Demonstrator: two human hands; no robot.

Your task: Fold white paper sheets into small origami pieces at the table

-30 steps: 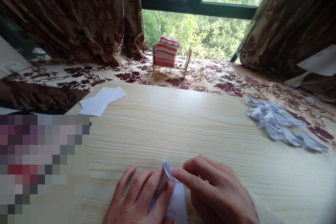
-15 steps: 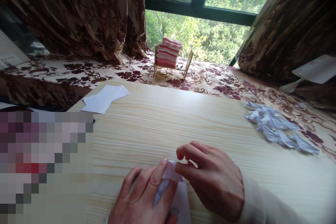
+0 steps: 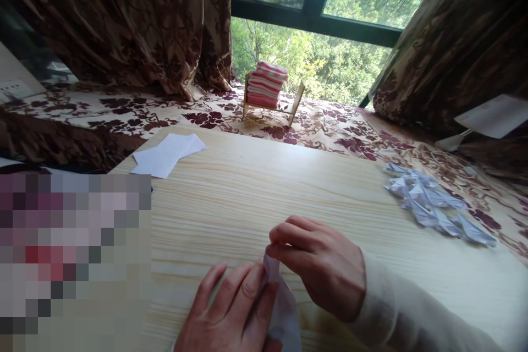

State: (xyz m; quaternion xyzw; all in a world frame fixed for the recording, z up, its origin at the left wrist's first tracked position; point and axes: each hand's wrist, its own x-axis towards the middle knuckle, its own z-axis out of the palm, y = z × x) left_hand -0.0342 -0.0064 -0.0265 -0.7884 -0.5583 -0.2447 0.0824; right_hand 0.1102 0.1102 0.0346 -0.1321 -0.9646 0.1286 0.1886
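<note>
A white sheet of paper (image 3: 286,308), partly folded, lies at the near edge of the view between my two hands. My left hand (image 3: 233,305) presses on its left side and holds it against the table, fingers bent over the fold. The upper end of the paper stands up a little, pinched between the thumb and index finger of my right hand (image 3: 317,264). My left palm and fingers hide much of the sheet.
Several folded white paper pieces (image 3: 437,203) lie at the table's right edge. Flat white papers (image 3: 167,154) rest at the far left of the wooden table (image 3: 231,198). Beyond it, a small wooden rack (image 3: 295,107) bears folded striped cloths (image 3: 266,85). A blurred patch covers the lower left.
My right hand has moved slightly left and up, and its fingers have closed on the paper's upper end. That end is now narrower and more upright. My left hand stays on the sheet.
</note>
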